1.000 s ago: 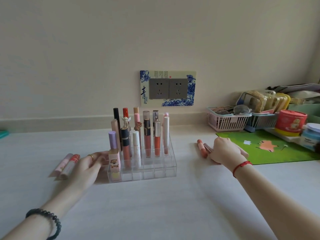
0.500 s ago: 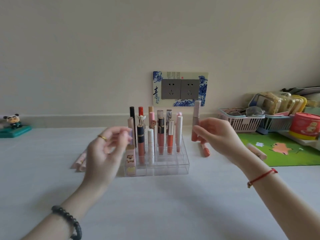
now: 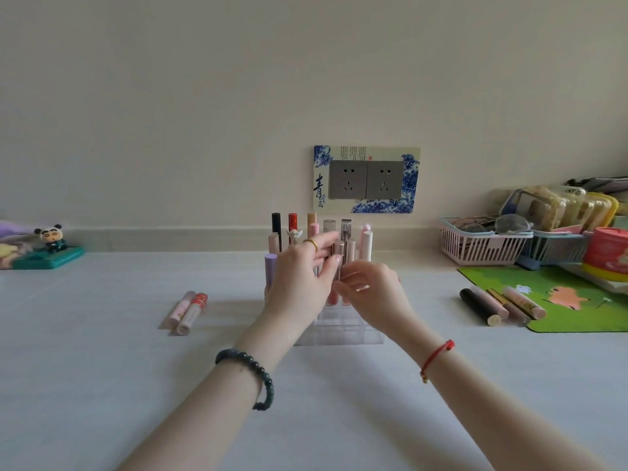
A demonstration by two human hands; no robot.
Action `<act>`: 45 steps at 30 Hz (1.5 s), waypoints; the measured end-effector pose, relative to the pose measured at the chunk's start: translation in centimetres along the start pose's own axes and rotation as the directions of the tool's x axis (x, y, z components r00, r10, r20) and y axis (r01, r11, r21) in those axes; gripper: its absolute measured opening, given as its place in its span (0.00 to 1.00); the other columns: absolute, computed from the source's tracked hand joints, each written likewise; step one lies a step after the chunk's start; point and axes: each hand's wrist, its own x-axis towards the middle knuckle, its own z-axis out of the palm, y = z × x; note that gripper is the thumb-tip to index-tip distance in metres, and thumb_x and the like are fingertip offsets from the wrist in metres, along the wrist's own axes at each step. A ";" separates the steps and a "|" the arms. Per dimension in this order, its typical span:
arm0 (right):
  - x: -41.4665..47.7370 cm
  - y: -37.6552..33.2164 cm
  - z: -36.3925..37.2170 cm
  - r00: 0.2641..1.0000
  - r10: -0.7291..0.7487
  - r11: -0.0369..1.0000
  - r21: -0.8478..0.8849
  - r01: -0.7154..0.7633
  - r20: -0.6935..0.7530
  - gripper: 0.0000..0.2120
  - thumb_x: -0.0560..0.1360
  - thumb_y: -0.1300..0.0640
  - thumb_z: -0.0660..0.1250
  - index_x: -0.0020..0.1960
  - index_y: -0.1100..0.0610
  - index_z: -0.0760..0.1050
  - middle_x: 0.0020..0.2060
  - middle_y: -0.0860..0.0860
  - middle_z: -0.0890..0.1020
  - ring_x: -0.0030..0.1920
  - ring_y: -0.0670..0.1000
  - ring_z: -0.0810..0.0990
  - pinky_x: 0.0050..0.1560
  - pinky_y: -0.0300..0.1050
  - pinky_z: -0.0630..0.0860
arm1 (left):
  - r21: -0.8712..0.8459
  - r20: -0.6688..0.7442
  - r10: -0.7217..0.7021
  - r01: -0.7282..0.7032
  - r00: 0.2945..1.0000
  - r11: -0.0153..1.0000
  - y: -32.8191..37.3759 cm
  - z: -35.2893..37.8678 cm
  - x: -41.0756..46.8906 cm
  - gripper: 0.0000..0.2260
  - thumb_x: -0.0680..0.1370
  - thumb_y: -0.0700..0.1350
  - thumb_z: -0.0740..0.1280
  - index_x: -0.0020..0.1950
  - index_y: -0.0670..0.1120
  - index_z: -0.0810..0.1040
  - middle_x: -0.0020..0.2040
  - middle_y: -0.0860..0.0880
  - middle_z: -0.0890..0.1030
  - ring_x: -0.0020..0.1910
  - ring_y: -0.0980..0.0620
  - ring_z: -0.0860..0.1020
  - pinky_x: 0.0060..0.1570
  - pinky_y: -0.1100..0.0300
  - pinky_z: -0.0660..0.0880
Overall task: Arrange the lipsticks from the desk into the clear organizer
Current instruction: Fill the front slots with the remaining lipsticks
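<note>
A clear organizer (image 3: 339, 334) stands mid-desk, with several lipsticks upright in its back rows and its front cells bare. Both hands meet just above it. My right hand (image 3: 372, 292) grips the lower part of a rose lip gloss with a silver cap (image 3: 338, 249), held upright over the organizer. My left hand (image 3: 299, 280) pinches the same tube near its cap. Two pink and red lipsticks (image 3: 188, 312) lie flat to the left. Several more lipsticks (image 3: 499, 305) lie to the right at the mat's edge.
A green mat (image 3: 577, 300) covers the right side of the desk. Behind it are a pink basket (image 3: 482, 248), a blue basket and a red tin (image 3: 608, 253). A panda figure (image 3: 51, 237) sits at the far left by the wall. A wall socket (image 3: 367, 180) is behind the organizer.
My right hand lifted a lip gloss from the desk on the right and carried it over the organizer. My left hand rose from the organizer's side and joined it on the tube.
</note>
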 end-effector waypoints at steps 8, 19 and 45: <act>-0.3 0.0 0.6 1.000 0.015 0.980 -0.196 -0.017 -0.012 0.07 0.69 0.59 0.69 0.32 0.54 0.79 0.27 0.42 0.77 0.29 0.34 0.74 0.35 0.20 0.65 | 0.123 0.038 -0.065 0.060 0.997 0.991 -1.2 0.5 -0.7 0.16 0.77 0.37 0.61 0.64 0.48 0.74 0.56 0.46 0.81 0.56 0.53 0.78 0.60 0.59 0.73; -0.5 0.0 0.6 0.999 0.030 0.936 -0.350 -0.023 0.015 0.07 0.71 0.52 0.68 0.39 0.54 0.81 0.33 0.45 0.74 0.32 0.40 0.68 0.43 0.13 0.51 | 0.267 0.068 -0.102 0.081 0.992 0.960 -1.5 0.7 -1.1 0.17 0.77 0.40 0.60 0.64 0.52 0.73 0.54 0.49 0.82 0.54 0.54 0.79 0.56 0.55 0.75; 0.4 8.3 -6.1 0.854 0.404 0.867 -0.161 -0.472 -0.327 0.13 0.71 0.55 0.68 0.52 0.62 0.77 0.36 0.53 0.77 0.39 0.52 0.75 0.42 0.41 0.68 | 0.123 -0.037 0.085 -0.080 0.996 0.989 -1.2 -0.9 -1.1 0.14 0.76 0.38 0.62 0.61 0.47 0.75 0.49 0.44 0.83 0.41 0.54 0.82 0.53 0.65 0.76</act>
